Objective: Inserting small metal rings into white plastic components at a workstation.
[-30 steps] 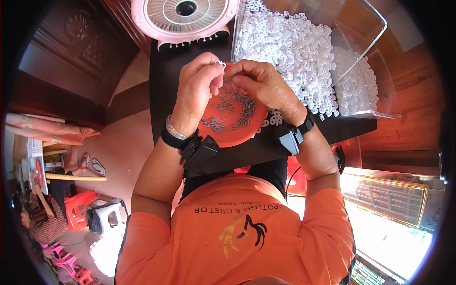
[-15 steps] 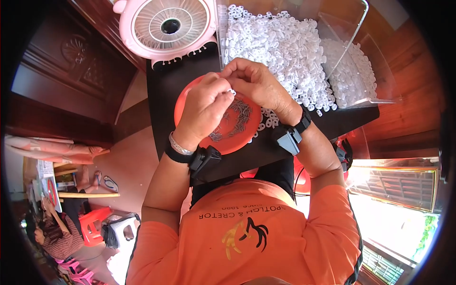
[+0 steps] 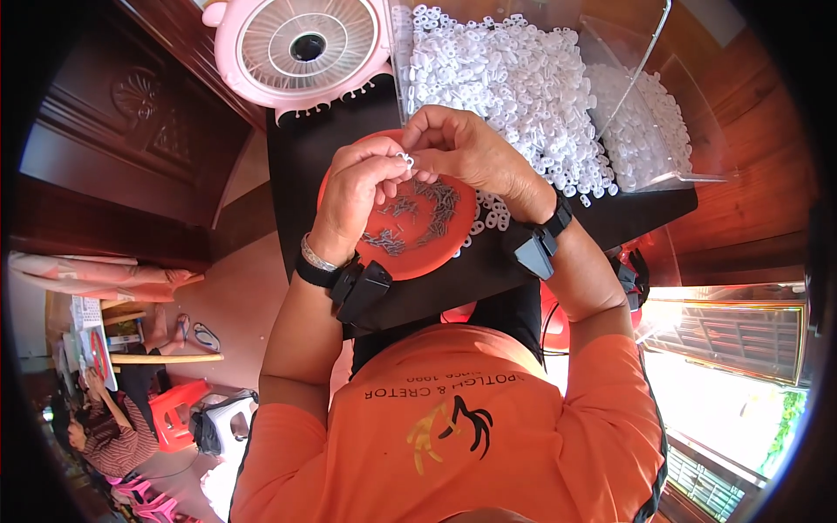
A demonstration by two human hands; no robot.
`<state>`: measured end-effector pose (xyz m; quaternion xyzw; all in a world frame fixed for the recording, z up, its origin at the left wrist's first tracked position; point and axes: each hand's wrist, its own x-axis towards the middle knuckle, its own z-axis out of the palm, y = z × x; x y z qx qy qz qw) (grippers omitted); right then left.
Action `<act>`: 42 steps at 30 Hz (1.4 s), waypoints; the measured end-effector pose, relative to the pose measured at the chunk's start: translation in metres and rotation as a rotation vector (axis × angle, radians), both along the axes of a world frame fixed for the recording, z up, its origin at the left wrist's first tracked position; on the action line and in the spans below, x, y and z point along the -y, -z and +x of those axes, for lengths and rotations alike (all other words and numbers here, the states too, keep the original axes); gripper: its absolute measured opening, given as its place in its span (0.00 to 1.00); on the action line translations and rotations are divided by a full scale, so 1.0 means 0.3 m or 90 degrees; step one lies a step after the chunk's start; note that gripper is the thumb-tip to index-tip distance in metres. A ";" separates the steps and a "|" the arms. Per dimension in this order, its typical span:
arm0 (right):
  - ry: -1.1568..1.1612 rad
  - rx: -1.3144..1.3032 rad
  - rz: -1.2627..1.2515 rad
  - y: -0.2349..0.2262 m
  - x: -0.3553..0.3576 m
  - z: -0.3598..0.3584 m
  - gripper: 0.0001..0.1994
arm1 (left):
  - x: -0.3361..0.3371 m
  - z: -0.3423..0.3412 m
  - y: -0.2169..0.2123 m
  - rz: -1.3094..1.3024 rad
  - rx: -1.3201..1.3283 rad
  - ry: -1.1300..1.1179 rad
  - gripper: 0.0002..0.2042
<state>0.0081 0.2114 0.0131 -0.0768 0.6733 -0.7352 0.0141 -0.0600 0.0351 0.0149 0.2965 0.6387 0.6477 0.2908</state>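
White piece (image 3: 407, 162): left hand (image 3: 353, 185) pinched it, upper centre.
Right hand (image 3: 475, 161): curled alongside, grip unclear.
Orange dish (image 3: 423, 261): lay beneath.

The person wears an orange short-sleeved fabric T-shirt (image 3: 349, 453), with dark piping (image 3: 659, 449) along its right and left edges. On the chest sit a line of dark lettering (image 3: 418, 391) and, nearer, a curving yellow-and-black emblem (image 3: 471, 436). Black trousers (image 3: 503, 318) show beyond the hem. The bare left hand (image 3: 356, 187) has a silvery patterned bracelet (image 3: 316, 254) just beyond a black wrist strap (image 3: 316, 271) with a dark angular module (image 3: 362, 292). At the bare right hand (image 3: 478, 161), a black band (image 3: 559, 215) carries a grey-faced box (image 3: 533, 257).
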 end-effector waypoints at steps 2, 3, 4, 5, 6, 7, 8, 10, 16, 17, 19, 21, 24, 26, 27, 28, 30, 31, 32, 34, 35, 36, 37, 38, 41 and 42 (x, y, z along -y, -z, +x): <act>-0.001 0.003 0.001 0.000 0.003 0.004 0.08 | 0.002 -0.006 -0.001 0.013 0.025 0.004 0.08; 0.007 -0.009 0.021 -0.003 0.007 0.007 0.07 | 0.004 -0.010 -0.001 0.026 0.066 0.001 0.07; 0.014 -0.021 0.042 -0.004 0.008 0.008 0.06 | 0.005 -0.013 -0.002 0.040 0.108 -0.002 0.07; 0.013 -0.020 0.042 -0.004 0.008 0.009 0.06 | 0.006 -0.013 -0.002 0.041 0.109 -0.003 0.07; 0.023 -0.031 0.065 -0.004 0.007 0.009 0.06 | 0.007 -0.013 -0.002 0.062 0.135 -0.021 0.07; 0.033 -0.042 0.088 -0.004 0.007 0.009 0.07 | 0.009 -0.013 -0.002 0.083 0.160 -0.039 0.08; 0.032 -0.042 0.089 -0.004 0.009 0.009 0.07 | 0.010 -0.014 -0.001 0.084 0.160 -0.039 0.08; 0.077 -0.055 0.084 -0.005 0.012 0.008 0.06 | 0.014 -0.016 0.000 0.094 0.143 -0.007 0.08; 0.114 -0.052 0.056 -0.024 -0.010 0.014 0.05 | 0.015 -0.001 -0.030 -0.004 0.057 0.032 0.08; 0.113 -0.053 0.057 -0.027 -0.016 0.015 0.05 | 0.009 0.008 -0.033 -0.015 0.026 0.024 0.08; 0.106 -0.068 0.062 -0.032 -0.025 0.017 0.05 | 0.004 0.014 -0.033 -0.027 0.015 0.021 0.08; 0.097 -0.074 0.055 -0.038 -0.023 0.021 0.05 | -0.001 0.019 -0.028 -0.022 0.002 0.023 0.08; 0.081 -0.098 0.067 -0.043 -0.022 0.026 0.06 | -0.003 0.015 -0.021 -0.018 -0.001 0.013 0.09; 0.074 -0.117 0.086 -0.044 -0.020 0.029 0.06 | -0.002 0.016 -0.025 -0.015 -0.012 0.023 0.09; 0.077 -0.122 0.100 -0.045 -0.018 0.030 0.06 | -0.002 0.016 -0.028 -0.011 -0.024 0.033 0.10; 0.080 -0.127 0.115 -0.045 -0.017 0.030 0.06 | -0.002 0.016 -0.029 -0.012 -0.024 0.033 0.10; 0.066 -0.123 0.119 -0.050 -0.020 0.033 0.07 | -0.002 0.017 -0.032 -0.016 -0.037 0.035 0.10; 0.053 -0.119 0.124 -0.051 -0.020 0.033 0.08 | -0.002 0.016 -0.030 -0.017 -0.037 0.035 0.10; 0.053 -0.119 0.123 -0.048 -0.019 0.033 0.08 | -0.002 0.015 -0.026 -0.024 -0.050 0.038 0.10; 0.045 -0.119 0.088 -0.042 -0.016 0.033 0.07 | -0.002 0.015 -0.024 -0.030 -0.064 0.040 0.11; 0.045 -0.119 0.088 -0.042 -0.015 0.033 0.07 | -0.001 0.015 -0.025 -0.039 -0.074 0.039 0.11; 0.038 -0.123 0.089 -0.044 -0.015 0.034 0.07 | -0.001 0.016 -0.025 -0.047 -0.085 0.038 0.11; 0.032 -0.128 0.091 -0.045 -0.015 0.034 0.07 | 0.000 0.014 -0.020 -0.048 -0.085 0.038 0.11; 0.032 -0.128 0.090 -0.046 -0.014 0.034 0.07 | 0.001 0.010 -0.012 -0.042 -0.092 0.043 0.11; 0.028 -0.131 0.106 -0.048 -0.015 0.035 0.06 | 0.003 0.012 -0.010 -0.038 -0.108 0.050 0.10; 0.028 -0.136 0.125 -0.048 -0.017 0.036 0.06 | 0.003 0.013 -0.011 -0.039 -0.117 0.052 0.10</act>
